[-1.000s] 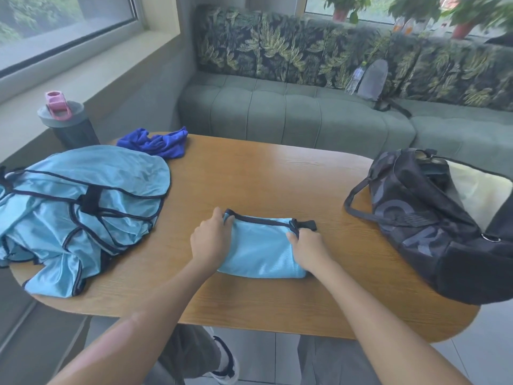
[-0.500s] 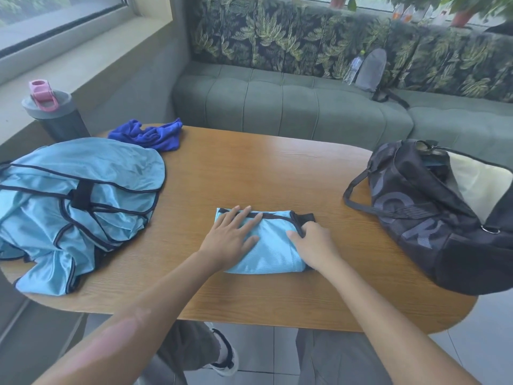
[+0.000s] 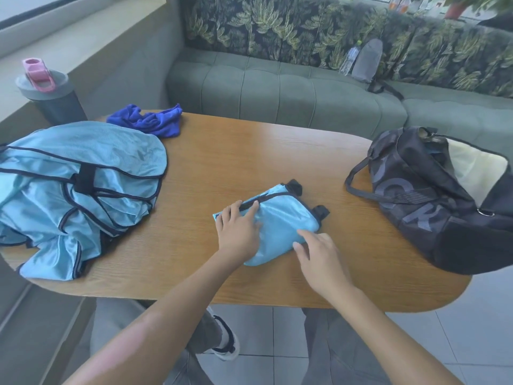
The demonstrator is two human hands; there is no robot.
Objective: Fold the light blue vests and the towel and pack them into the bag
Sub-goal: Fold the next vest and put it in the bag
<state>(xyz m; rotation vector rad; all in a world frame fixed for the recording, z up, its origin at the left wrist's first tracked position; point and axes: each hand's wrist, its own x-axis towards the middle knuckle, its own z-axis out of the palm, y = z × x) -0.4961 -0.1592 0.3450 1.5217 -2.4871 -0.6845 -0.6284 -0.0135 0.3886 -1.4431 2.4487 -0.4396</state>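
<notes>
A folded light blue vest (image 3: 283,218) with dark trim lies near the middle of the wooden table (image 3: 249,151), turned at a slant. My left hand (image 3: 238,232) lies flat on its left part, fingers straight. My right hand (image 3: 319,251) touches its lower right edge with extended fingers. A pile of unfolded light blue vests (image 3: 75,190) covers the table's left end. Behind that pile lies a crumpled dark blue towel (image 3: 150,122). The black duffel bag (image 3: 433,207) sits open at the right end, showing a pale lining.
A grey bottle with a pink lid (image 3: 50,98) stands at the far left corner. A green sofa (image 3: 277,90) runs behind the table, with a grey pouch and a plastic bottle (image 3: 363,62) on it. My legs and a shoe show under the table's front edge.
The folded vest has been turned so its right end points away from me. My right hand moved from its right edge to its lower right corner. The view shifted down.
</notes>
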